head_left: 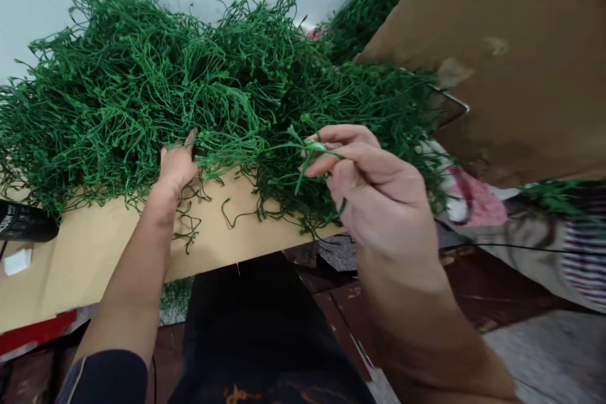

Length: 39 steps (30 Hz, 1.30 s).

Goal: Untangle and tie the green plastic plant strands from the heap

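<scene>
The right hand (374,183) is closed in a pinch, thumb and forefinger clamped on a thin green stem (312,150) whose loose ends curl out above and below the fingers. The stem runs leftward from the pinch back into the edge of the pile of green stems (189,88), so it looks partly tangled with the heap, though where it ends among the others cannot be made out. The left hand (177,164) lies palm down at the near edge of that pile, fingers spread and pushed in among the strands, pressing on them rather than gripping any single one. The pile is a dense, wiry mass that spreads across most of the upper view and rests on a sheet of brown cardboard (227,227) laid over the desk, with a few stray stems trailing onto the bare cardboard just beside the left wrist. A large cardboard flap (511,44) rises at the right, with more green stems behind it. A black object (23,221) sits at the far left edge of the cardboard, near a small white piece (16,261).
</scene>
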Each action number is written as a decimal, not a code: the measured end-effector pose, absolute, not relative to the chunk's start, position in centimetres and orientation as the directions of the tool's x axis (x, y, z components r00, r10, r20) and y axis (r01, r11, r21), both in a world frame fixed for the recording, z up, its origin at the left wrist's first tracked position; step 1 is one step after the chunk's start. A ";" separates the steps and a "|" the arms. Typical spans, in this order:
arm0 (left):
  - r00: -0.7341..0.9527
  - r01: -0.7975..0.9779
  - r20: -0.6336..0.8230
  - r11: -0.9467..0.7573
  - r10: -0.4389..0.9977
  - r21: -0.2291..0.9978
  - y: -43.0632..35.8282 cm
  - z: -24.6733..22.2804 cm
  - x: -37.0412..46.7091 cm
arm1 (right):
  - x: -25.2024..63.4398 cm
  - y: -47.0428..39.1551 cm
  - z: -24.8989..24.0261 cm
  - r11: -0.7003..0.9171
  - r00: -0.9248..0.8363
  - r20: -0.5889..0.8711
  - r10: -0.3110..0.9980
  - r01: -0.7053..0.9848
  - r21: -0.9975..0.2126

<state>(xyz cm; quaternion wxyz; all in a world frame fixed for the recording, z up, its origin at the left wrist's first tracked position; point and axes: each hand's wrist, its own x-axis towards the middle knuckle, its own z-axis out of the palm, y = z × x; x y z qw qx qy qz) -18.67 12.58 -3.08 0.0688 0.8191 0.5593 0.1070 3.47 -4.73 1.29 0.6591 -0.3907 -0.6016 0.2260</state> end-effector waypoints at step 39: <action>-0.064 -0.421 -0.012 -0.016 0.998 0.907 -0.9 3.7 -27.2 | -5.7 -2.9 -8.6 0.662 -0.621 0.233 0.748 0.672 -0.332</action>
